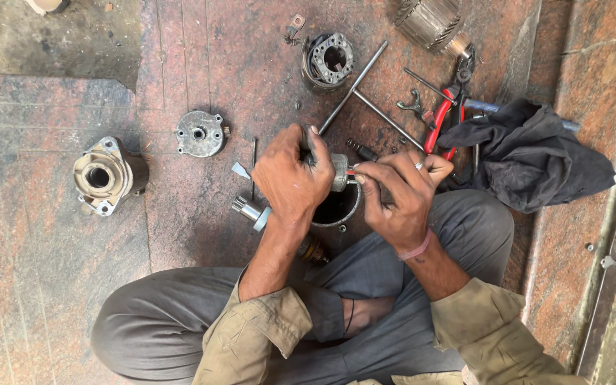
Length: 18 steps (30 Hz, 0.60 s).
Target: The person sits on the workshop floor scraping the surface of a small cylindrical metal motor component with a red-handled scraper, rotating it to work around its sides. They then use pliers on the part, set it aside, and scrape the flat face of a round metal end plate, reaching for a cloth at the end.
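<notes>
Pinion gear (339, 172) on its steel shaft sits above my lap, over the stone floor (51, 285). My left hand (290, 178) wraps it tight; my right hand (393, 196) pinches its end. Looks heavy, rigid, greasy-slick; I'd hold the shaft.

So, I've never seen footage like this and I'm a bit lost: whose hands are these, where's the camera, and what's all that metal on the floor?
The camera sits on the person's head and looks down at their own hands and crossed legs on a stone floor. The left hand grips a small round metal part; the right hand works a thin tool against it. Around them lie a metal housing, a round cover plate, a ring-shaped part, long rods, red-handled pliers and a dark cloth.
</notes>
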{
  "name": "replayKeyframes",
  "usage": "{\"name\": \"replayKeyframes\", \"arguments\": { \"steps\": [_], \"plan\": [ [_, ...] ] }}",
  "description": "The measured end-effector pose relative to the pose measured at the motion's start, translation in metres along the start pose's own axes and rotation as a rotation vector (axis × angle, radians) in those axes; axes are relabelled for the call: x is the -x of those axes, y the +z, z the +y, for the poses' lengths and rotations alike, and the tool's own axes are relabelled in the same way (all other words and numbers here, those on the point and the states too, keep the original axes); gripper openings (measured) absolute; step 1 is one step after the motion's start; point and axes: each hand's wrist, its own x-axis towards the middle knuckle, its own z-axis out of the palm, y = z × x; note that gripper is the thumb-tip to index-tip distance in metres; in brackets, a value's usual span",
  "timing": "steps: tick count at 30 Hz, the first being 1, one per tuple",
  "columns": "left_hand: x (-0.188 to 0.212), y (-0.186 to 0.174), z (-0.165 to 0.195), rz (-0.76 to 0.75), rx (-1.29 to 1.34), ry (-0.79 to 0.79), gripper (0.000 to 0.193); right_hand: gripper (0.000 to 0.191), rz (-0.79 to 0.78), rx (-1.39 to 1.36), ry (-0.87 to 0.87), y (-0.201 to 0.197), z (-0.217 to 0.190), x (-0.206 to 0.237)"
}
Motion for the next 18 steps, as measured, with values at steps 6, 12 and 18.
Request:
{"name": "replayKeyframes", "arguments": {
  "steps": [6,12,18],
  "plan": [
    [-0.001,0.001,-0.001,0.008,0.005,0.008,0.025,0.009,0.004,0.013,0.013,0.0,0.001,0.0],
    [-0.001,0.001,0.002,-0.009,-0.003,-0.046,0.027,0.01,-0.014,0.017,0.009,0.0,0.001,0.006],
    [-0.012,0.0,0.007,-0.079,-0.078,-0.146,0.031,0.013,-0.036,0.059,-0.061,-0.001,-0.005,0.012]
  ]
}}
